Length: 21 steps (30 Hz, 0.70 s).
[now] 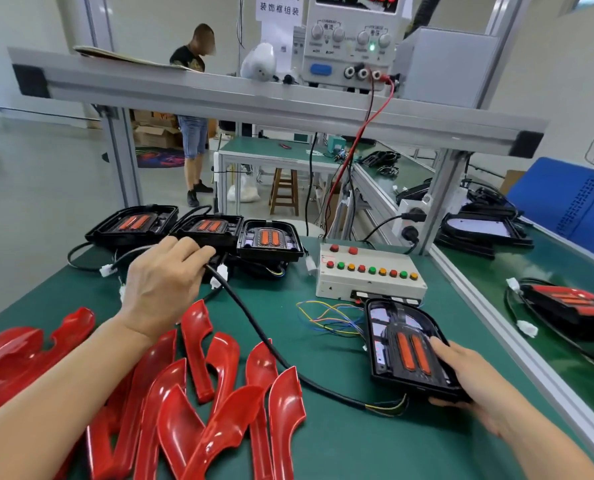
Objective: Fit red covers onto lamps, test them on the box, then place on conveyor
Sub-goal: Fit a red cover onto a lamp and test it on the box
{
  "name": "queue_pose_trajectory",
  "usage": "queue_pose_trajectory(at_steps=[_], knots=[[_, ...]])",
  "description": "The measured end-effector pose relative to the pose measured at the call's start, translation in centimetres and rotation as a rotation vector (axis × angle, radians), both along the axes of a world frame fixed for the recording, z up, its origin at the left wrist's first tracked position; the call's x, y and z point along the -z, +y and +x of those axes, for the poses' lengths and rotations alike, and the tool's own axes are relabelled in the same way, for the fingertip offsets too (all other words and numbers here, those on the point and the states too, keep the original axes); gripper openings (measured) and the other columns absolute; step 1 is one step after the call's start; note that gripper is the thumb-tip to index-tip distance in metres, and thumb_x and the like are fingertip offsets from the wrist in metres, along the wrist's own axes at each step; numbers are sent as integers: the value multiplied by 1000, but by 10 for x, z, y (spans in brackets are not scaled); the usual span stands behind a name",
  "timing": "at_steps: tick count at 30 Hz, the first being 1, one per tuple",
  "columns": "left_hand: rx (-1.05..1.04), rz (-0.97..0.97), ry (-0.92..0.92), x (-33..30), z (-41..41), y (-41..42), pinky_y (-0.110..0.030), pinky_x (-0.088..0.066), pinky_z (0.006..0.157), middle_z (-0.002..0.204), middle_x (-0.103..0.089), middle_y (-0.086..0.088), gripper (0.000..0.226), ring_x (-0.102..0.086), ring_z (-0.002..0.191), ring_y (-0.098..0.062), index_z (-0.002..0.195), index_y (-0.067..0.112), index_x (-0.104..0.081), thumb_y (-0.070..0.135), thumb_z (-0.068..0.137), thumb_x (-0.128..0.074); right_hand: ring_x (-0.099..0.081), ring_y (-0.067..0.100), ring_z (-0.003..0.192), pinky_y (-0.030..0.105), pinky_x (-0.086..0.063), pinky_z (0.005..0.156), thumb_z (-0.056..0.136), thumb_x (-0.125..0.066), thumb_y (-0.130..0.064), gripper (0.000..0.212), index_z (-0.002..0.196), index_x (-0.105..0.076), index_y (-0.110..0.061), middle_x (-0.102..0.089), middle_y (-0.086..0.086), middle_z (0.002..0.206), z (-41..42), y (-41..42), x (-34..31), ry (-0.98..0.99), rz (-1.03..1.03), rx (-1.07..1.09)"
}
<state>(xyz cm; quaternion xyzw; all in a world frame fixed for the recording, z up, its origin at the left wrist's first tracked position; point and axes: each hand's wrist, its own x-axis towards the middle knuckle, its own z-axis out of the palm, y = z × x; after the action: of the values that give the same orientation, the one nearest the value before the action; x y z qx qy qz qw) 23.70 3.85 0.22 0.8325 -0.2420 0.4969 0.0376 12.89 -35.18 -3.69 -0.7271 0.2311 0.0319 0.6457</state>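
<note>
My right hand point(468, 379) grips the uncovered lamp point(406, 348) near the tabletop's point(340, 445) right edge, steadying it below the test box point(368, 275); left hand point(164, 282) pinches its cable point(254, 327), probably gathering slack; red covers point(184, 410) wait at the near-left corner.

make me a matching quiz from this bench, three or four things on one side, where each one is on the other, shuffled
Things:
1. left hand
2. right hand
3. red covers
4. button box

Places:
A. loose pile, near left of the mat
B. behind the held lamp
C. gripping the black cable
D. holding the lamp by its near right edge

Pairs: 1-C, 2-D, 3-A, 4-B
</note>
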Motion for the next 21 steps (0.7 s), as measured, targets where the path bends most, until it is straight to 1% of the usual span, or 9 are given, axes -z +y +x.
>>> queue_pose_trajectory(at_steps=[2,3,5,10,13,15,17,19,21], knots=[[95,40,-60,-5,-3,-11,-36,-45,55,78,-66,-9,27,-58,62,-29,92,4,-73,1,84,-48,-68,21,56,27,-52,47,99,-51,-36,29,106,-67,-13,-75,10,79,1,0,-3,-15,-31,11],[145,66,-82,-7,-4,-16,-33,-44,59,81,-67,-9,27,-59,64,-29,93,3,-74,-1,85,-49,-68,21,55,27,-52,46,99,-51,-36,29,106,-67,-13,-75,9,79,2,0,-4,-18,-41,13],[224,121,-107,-10,-7,-26,-32,-46,63,87,-68,-11,28,-59,66,-29,96,1,-73,-5,86,-48,-67,19,54,27,-52,46,99,-51,-35,27,106,-67,-14,-75,8,78,2,0,-6,-19,-48,11],[301,174,-53,-19,-6,-49,-39,-56,68,96,-68,-16,31,-62,75,-33,101,-6,-70,-11,86,-43,-68,16,55,27,-53,48,99,-51,-37,28,106,-67,-15,-75,5,78,-1,-4,-6,-1,-65,2],[353,255,-9,-25,-2,-58,-42,-58,71,98,-69,-17,43,-66,82,-36,99,-7,-71,-9,89,-29,-68,15,55,26,-53,48,99,-51,-38,28,105,-68,-16,-75,4,77,-5,-8,-6,6,-72,2],[400,324,23,-24,-2,-60,-40,-59,73,97,-71,-16,62,-68,85,-35,91,-6,-73,1,98,-12,-68,15,56,26,-53,48,99,-52,-38,28,104,-69,-17,-75,4,78,-7,-11,-6,11,-88,-2],[418,374,46,-20,-3,-57,-36,-55,80,96,-71,-14,71,-68,87,-34,82,-4,-73,10,101,-5,-69,17,58,27,-53,50,98,-53,-39,29,102,-70,-16,-76,6,81,-10,-15,-5,20,-107,1],[420,374,54,-13,-4,-50,-36,-46,88,96,-71,-14,68,-64,92,-31,78,-3,-72,8,100,-9,-71,18,65,28,-54,56,98,-53,-39,30,99,-71,-16,-77,5,85,-13,-18,-4,19,-141,11],[396,370,72,-5,-7,-40,-36,-44,85,94,-71,-13,55,-60,92,-29,76,-1,-72,0,95,-21,-72,14,71,28,-52,66,97,-55,-39,29,94,-72,-17,-77,0,85,-12,-20,-4,11,-231,21]])
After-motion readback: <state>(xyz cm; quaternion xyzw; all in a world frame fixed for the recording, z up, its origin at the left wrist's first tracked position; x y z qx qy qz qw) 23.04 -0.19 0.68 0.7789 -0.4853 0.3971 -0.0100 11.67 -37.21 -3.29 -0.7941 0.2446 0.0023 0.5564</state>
